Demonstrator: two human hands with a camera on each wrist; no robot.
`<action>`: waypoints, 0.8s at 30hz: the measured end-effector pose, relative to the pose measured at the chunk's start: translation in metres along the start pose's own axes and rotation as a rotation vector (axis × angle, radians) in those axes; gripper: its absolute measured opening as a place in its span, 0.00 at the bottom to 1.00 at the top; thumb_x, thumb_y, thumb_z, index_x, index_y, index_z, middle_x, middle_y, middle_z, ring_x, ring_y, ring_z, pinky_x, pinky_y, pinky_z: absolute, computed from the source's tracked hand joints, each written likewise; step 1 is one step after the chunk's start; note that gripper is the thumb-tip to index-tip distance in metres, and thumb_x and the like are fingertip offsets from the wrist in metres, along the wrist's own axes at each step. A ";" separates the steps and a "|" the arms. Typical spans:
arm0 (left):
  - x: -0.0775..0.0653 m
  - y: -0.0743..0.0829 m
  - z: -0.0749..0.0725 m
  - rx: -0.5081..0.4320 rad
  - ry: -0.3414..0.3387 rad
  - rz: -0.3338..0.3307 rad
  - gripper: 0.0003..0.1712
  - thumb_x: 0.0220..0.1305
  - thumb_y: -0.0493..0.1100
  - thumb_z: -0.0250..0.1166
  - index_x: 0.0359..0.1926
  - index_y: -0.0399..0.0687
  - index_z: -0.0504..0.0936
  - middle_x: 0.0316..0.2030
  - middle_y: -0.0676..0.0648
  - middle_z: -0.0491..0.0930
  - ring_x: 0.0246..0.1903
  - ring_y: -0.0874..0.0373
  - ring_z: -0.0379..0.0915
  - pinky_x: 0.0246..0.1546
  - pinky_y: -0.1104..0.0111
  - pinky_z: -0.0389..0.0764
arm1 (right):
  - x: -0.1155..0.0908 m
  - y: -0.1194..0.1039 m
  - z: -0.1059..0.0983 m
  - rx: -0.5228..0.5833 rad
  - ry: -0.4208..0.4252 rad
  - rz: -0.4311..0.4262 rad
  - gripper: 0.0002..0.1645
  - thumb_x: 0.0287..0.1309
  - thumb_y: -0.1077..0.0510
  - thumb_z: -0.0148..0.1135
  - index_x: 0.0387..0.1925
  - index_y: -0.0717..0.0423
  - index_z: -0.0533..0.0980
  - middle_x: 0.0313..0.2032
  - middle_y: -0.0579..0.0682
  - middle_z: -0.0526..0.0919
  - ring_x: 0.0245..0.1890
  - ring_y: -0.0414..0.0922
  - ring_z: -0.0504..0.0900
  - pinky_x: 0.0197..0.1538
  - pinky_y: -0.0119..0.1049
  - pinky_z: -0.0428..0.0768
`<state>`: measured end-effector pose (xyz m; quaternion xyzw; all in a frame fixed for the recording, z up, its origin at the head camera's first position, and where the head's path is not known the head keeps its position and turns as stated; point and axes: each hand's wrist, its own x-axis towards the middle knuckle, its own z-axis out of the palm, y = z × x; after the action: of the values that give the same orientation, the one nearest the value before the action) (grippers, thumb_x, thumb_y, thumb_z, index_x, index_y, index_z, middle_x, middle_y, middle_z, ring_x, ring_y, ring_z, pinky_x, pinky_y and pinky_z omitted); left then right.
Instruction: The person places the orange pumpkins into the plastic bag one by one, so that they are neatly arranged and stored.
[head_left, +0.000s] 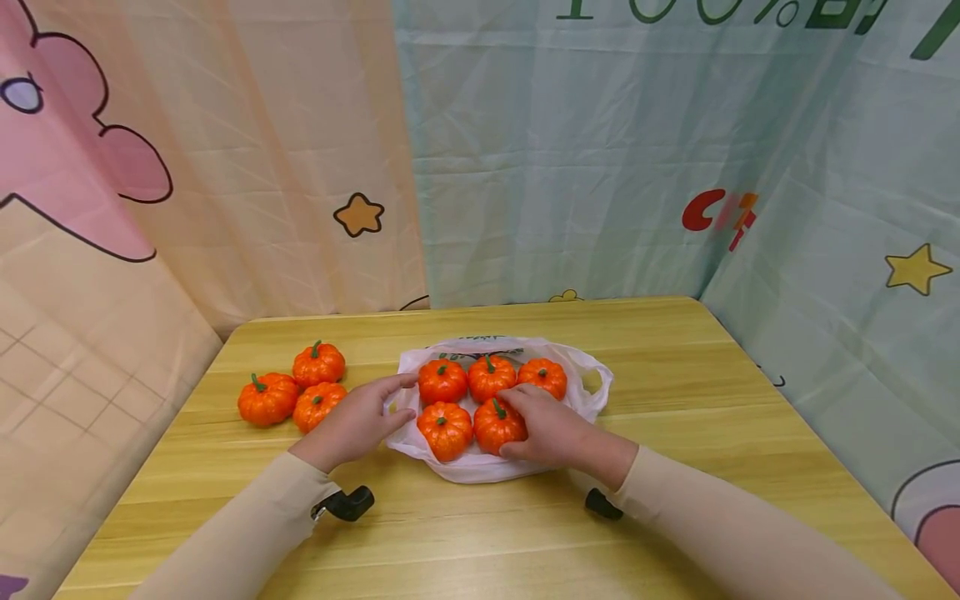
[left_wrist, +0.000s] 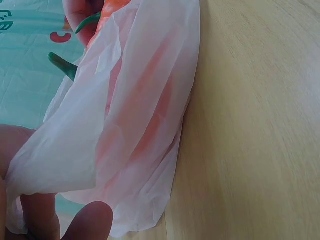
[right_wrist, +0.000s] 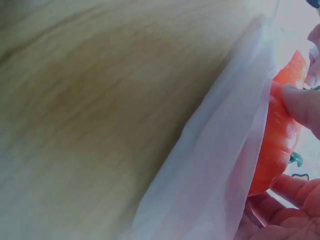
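A white plastic bag [head_left: 487, 473] lies spread open on the table with several small orange pumpkins in it. My right hand [head_left: 551, 429] grips the front right pumpkin [head_left: 495, 429], thumb on its near side and fingers over its far side. In the right wrist view the thumb [right_wrist: 302, 102] presses on that pumpkin's orange skin, just above the bag's edge. At the bag's left edge, my left hand [head_left: 367, 421] holds the bag's handle. The left wrist view shows the thin plastic [left_wrist: 65, 155] looped over its fingers, with the thumb [left_wrist: 92, 222] below.
Three more pumpkins [head_left: 268, 400] sit together on the wooden table [head_left: 480, 542], left of the bag and beyond my left forearm. The bag's other handle [head_left: 600, 387] lies at its right. Printed cloth curtains [head_left: 562, 167] hang behind the table and at its sides.
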<state>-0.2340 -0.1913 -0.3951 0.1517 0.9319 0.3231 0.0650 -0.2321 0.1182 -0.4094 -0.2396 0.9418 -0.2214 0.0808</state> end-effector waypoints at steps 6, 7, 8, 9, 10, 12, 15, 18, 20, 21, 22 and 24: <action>-0.001 -0.002 0.000 0.025 0.007 0.021 0.35 0.73 0.46 0.68 0.78 0.52 0.70 0.73 0.44 0.74 0.24 0.55 0.63 0.23 0.68 0.70 | -0.002 0.003 -0.002 -0.019 0.018 -0.031 0.48 0.56 0.48 0.80 0.74 0.57 0.70 0.70 0.55 0.75 0.70 0.56 0.74 0.75 0.53 0.72; -0.001 -0.002 0.000 0.027 0.008 0.025 0.35 0.73 0.46 0.68 0.78 0.52 0.70 0.73 0.43 0.74 0.24 0.56 0.63 0.23 0.68 0.70 | -0.003 0.003 -0.004 -0.026 0.021 -0.038 0.48 0.56 0.48 0.81 0.74 0.57 0.70 0.70 0.55 0.76 0.70 0.56 0.74 0.74 0.53 0.72; -0.002 -0.002 -0.001 0.029 0.010 0.028 0.35 0.73 0.46 0.68 0.78 0.52 0.70 0.73 0.43 0.74 0.24 0.56 0.63 0.23 0.68 0.70 | -0.003 0.002 -0.005 -0.033 0.022 -0.046 0.49 0.56 0.47 0.81 0.74 0.57 0.70 0.70 0.56 0.76 0.70 0.56 0.75 0.74 0.53 0.72; -0.002 -0.002 -0.001 0.027 0.010 0.028 0.35 0.73 0.46 0.68 0.78 0.52 0.70 0.73 0.43 0.74 0.24 0.56 0.62 0.23 0.68 0.70 | -0.004 0.002 -0.007 -0.039 0.027 -0.057 0.49 0.56 0.47 0.81 0.73 0.58 0.70 0.69 0.56 0.77 0.69 0.56 0.76 0.74 0.53 0.73; -0.002 -0.002 -0.001 0.026 0.010 0.029 0.35 0.73 0.46 0.68 0.78 0.52 0.70 0.73 0.43 0.74 0.24 0.56 0.62 0.24 0.68 0.70 | -0.005 0.001 -0.009 -0.045 0.033 -0.062 0.48 0.56 0.47 0.81 0.73 0.59 0.70 0.68 0.57 0.77 0.69 0.56 0.76 0.74 0.53 0.73; -0.002 -0.003 -0.002 0.021 0.011 0.026 0.35 0.73 0.46 0.68 0.77 0.52 0.70 0.73 0.42 0.74 0.23 0.57 0.61 0.23 0.68 0.69 | -0.007 0.000 -0.014 -0.063 0.050 -0.069 0.47 0.57 0.47 0.79 0.72 0.59 0.70 0.68 0.56 0.78 0.69 0.56 0.76 0.74 0.53 0.73; -0.003 -0.003 -0.003 0.009 0.007 0.014 0.35 0.73 0.46 0.68 0.78 0.52 0.70 0.73 0.42 0.74 0.20 0.58 0.58 0.22 0.69 0.69 | -0.011 0.001 -0.023 -0.074 0.109 -0.082 0.44 0.60 0.48 0.78 0.72 0.60 0.71 0.68 0.57 0.78 0.70 0.56 0.75 0.74 0.54 0.73; -0.003 -0.003 -0.003 -0.001 0.003 0.004 0.36 0.73 0.47 0.69 0.78 0.53 0.69 0.73 0.42 0.73 0.17 0.59 0.56 0.20 0.70 0.67 | -0.016 0.004 -0.032 -0.096 0.201 -0.108 0.39 0.62 0.50 0.76 0.70 0.59 0.73 0.67 0.57 0.79 0.70 0.58 0.75 0.73 0.56 0.73; -0.004 -0.003 -0.004 -0.004 0.002 0.004 0.37 0.73 0.47 0.69 0.79 0.54 0.69 0.74 0.42 0.73 0.16 0.60 0.55 0.19 0.71 0.67 | -0.019 0.008 -0.037 -0.122 0.269 -0.131 0.37 0.62 0.50 0.76 0.68 0.59 0.75 0.66 0.57 0.80 0.69 0.59 0.75 0.71 0.58 0.75; -0.004 -0.003 -0.004 -0.006 0.001 0.005 0.37 0.73 0.47 0.69 0.79 0.54 0.68 0.74 0.42 0.73 0.15 0.61 0.55 0.19 0.71 0.67 | -0.020 0.010 -0.040 -0.136 0.300 -0.139 0.36 0.62 0.50 0.76 0.67 0.58 0.76 0.66 0.57 0.80 0.67 0.60 0.75 0.70 0.59 0.76; -0.004 -0.003 -0.004 -0.008 0.001 0.006 0.37 0.73 0.47 0.69 0.79 0.54 0.68 0.74 0.42 0.73 0.14 0.61 0.54 0.18 0.71 0.67 | -0.021 0.013 -0.042 -0.148 0.326 -0.143 0.35 0.62 0.50 0.76 0.66 0.59 0.77 0.65 0.57 0.80 0.66 0.61 0.76 0.68 0.59 0.77; -0.004 -0.003 -0.004 -0.007 0.007 0.008 0.37 0.73 0.47 0.69 0.79 0.54 0.69 0.74 0.42 0.73 0.14 0.61 0.54 0.18 0.71 0.67 | -0.023 0.018 -0.046 -0.167 0.368 -0.140 0.34 0.62 0.51 0.76 0.66 0.58 0.77 0.65 0.59 0.79 0.64 0.62 0.74 0.66 0.60 0.78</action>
<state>-0.2316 -0.1979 -0.3937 0.1539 0.9303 0.3272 0.0608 -0.2309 0.1612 -0.3760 -0.2657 0.9369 -0.1876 -0.1283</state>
